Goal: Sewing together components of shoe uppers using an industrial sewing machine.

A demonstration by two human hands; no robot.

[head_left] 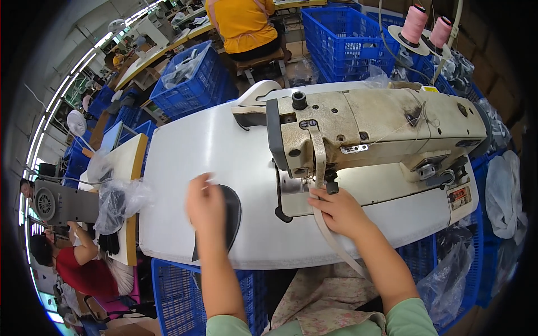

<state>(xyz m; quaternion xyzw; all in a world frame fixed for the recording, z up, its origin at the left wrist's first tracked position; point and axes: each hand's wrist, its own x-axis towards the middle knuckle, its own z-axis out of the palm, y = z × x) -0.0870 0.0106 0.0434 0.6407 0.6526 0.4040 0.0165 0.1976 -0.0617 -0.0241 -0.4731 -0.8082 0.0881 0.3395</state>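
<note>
1. Right now your left hand (205, 203) rests on the dark piece (230, 215), a flat, rounded black cut lying on the white table (185, 151) near its front edge. The hand is blurred; its fingers look loosely spread over the piece, so you cannot tell whether they pinch it or only press it flat.
2. Your right hand (341, 211) sits at the foot of the sewing machine (370, 126), just below the needle area. Its fingers are closed on the strap (328, 232), a pale beige band that runs from under the machine's head, through your hand, and down over the table's front edge toward your lap.
3. The dark piece lies to the left of the machine bed, well apart from the needle and from the strap.
4. Two pink thread cones (414, 23) stand on a stand behind the machine, at the upper right.
5. Blue crates (342, 33) fill the floor behind the table, and another (174, 291) sits below its front edge by your left forearm.
6. A person in an orange top (242, 22) sits with their back to you beyond the table.
7. A clear bag (120, 204) holding dark pieces lies on the small side table at your left.
</note>
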